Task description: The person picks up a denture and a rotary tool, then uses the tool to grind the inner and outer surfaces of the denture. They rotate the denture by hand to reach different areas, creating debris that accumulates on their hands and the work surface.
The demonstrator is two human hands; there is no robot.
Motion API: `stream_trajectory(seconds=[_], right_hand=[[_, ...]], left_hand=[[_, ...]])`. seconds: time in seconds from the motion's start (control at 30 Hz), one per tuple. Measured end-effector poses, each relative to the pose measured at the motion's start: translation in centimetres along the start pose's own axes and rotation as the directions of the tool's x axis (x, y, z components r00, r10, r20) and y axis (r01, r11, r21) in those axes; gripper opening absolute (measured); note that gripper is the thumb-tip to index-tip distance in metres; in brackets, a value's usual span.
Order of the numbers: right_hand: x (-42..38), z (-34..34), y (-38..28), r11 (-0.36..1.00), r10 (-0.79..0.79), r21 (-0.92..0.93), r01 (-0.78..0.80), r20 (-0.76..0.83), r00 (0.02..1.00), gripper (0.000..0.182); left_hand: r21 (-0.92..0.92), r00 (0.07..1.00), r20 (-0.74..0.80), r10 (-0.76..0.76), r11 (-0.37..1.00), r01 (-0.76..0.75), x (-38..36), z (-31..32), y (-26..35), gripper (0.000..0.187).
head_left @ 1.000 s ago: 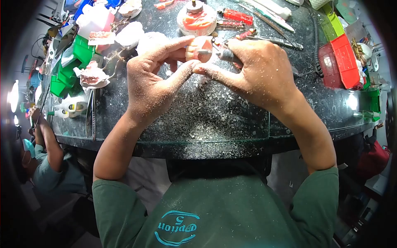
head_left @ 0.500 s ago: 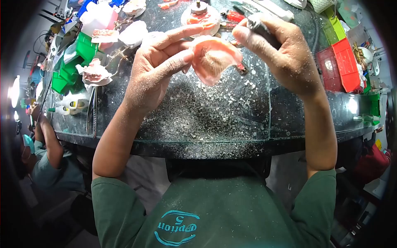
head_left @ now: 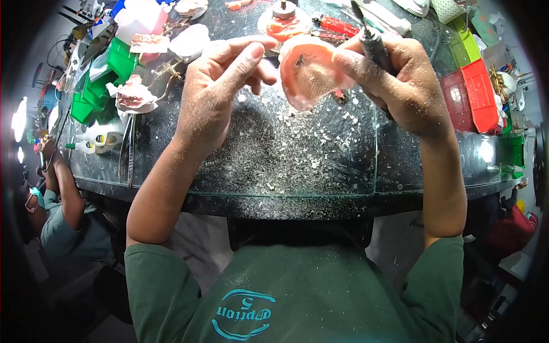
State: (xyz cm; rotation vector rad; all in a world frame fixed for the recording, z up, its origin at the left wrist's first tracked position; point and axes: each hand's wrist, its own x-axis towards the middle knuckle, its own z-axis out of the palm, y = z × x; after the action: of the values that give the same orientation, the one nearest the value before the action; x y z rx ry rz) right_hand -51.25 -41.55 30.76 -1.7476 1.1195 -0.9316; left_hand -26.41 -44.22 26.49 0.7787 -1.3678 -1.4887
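A pink denture base [head_left: 313, 80] with a ridged inner face is held up over the bench. My right hand [head_left: 413, 91] pinches its right edge with the thumb; the fingers behind it are hidden. In the same hand sits a dark rotary handpiece [head_left: 374, 48], its tip pointing up. My left hand [head_left: 211, 86] is just left of the denture base with a gap between them, its fingers apart and nothing in them. White dust covers both hands. Behind the denture base stands a round white and pink piece [head_left: 284, 26] with a metal knob on top.
Pale shavings lie over the dark bench [head_left: 274, 166]. Green bins [head_left: 94, 100], dental casts [head_left: 134, 96], small bottles [head_left: 98, 142] and tweezers [head_left: 131, 151] are at left. A red bin [head_left: 479, 91] stands at right. Another person [head_left: 74, 223] sits at far left.
My left hand has let go of the denture base. My right hand has moved in and taken its right edge while keeping the handpiece, which now points more upright.
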Motion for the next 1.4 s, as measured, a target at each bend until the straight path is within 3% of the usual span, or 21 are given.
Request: stream_trajectory(seconds=[0.1,0.2,0.23,0.33,0.47,0.63,1.07,1.27,1.4], right_hand=[[0.1,-0.1,0.3,0.999,-0.016,0.052,0.017,-0.030,0.999,0.026],[0.2,0.1,0.3,0.995,-0.023,0.099,0.028,-0.048,0.999,0.026],[0.2,0.1,0.5,0.996,-0.031,0.084,0.035,-0.054,0.998,0.026],[0.2,-0.1,0.9,0.998,-0.043,0.053,0.047,-0.063,0.997,0.025],[0.3,-0.1,0.9,0.996,-0.081,0.027,0.083,-0.074,0.994,0.025],[0.3,0.0,0.9,0.994,-0.109,0.007,0.110,-0.070,0.992,0.025],[0.2,-0.1,0.7,0.998,-0.068,-0.022,0.067,-0.045,0.997,0.026],[0.1,-0.5,-0.2,0.999,0.031,-0.009,-0.031,-0.013,0.999,0.027],[0.1,-0.5,0.3,0.999,-0.031,-0.022,0.030,-0.019,0.999,0.025]], left_hand=[[0.123,0.981,-0.154,0.115,0.988,-0.096,0.1,0.0,-0.7,0.018],[0.051,0.978,-0.157,0.137,0.990,-0.130,0.2,0.3,-0.4,0.015],[-0.026,0.993,-0.112,0.036,0.999,-0.039,0.1,-0.2,-0.2,0.016],[0.099,0.971,-0.191,0.144,0.987,-0.127,-0.1,1.5,-0.1,0.020],[-0.053,0.998,0.046,0.052,0.997,-0.050,-0.1,0.1,-0.2,0.029],[0.017,0.986,0.152,0.062,0.998,-0.065,-0.4,0.9,-0.6,0.033],[0.145,0.991,0.102,0.083,0.985,-0.098,-0.7,0.8,-0.2,0.025],[0.156,0.993,0.079,0.093,0.982,-0.104,-0.8,0.8,-0.1,0.024],[0.156,0.989,0.108,0.100,0.981,-0.117,-0.7,0.8,-0.1,0.026]])
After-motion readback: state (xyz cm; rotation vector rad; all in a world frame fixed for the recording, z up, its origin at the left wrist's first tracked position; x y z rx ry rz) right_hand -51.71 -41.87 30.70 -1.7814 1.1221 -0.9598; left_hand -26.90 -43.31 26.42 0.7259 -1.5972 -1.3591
